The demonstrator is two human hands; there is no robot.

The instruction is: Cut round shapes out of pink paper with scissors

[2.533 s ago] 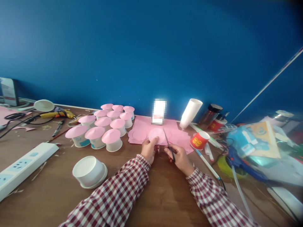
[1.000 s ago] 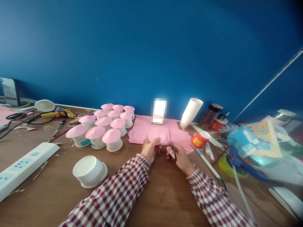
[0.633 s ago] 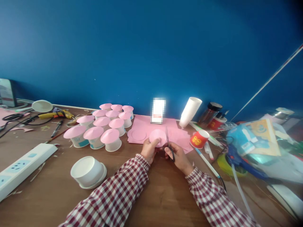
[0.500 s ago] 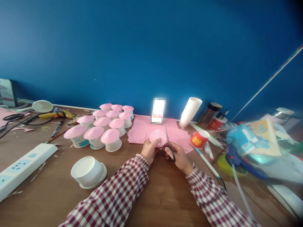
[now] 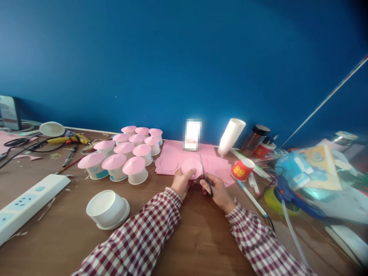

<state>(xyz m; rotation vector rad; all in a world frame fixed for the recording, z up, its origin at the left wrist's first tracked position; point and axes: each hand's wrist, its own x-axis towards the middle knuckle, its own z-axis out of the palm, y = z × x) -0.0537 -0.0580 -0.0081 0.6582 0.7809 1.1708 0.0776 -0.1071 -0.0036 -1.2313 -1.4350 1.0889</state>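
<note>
My left hand (image 5: 182, 183) pinches a pink paper circle (image 5: 190, 165), thumb on top and fingers underneath. In my right hand (image 5: 217, 189) is a pair of scissors (image 5: 209, 184), its blades pointing up along the circle's right edge. Whether the blades touch the paper, I cannot tell. Behind both hands lie pink paper sheets (image 5: 178, 148), with another cut pink circle (image 5: 169, 164) on their left part. To the left stand several white paper cups (image 5: 135, 176), each topped with a shallow pink paper cone (image 5: 133, 165).
A white paper bowl (image 5: 105, 209) sits upside down at front left, near a power strip (image 5: 34, 203). A stack of white cups (image 5: 232, 134) leans by the blue wall. On the right are a red paper cup (image 5: 243, 169), a marker (image 5: 253, 197) and a blue glue gun (image 5: 299, 201).
The scissors have tilted slightly to the left, and my right hand has shifted a touch. My left hand keeps its hold on the paper circle.
</note>
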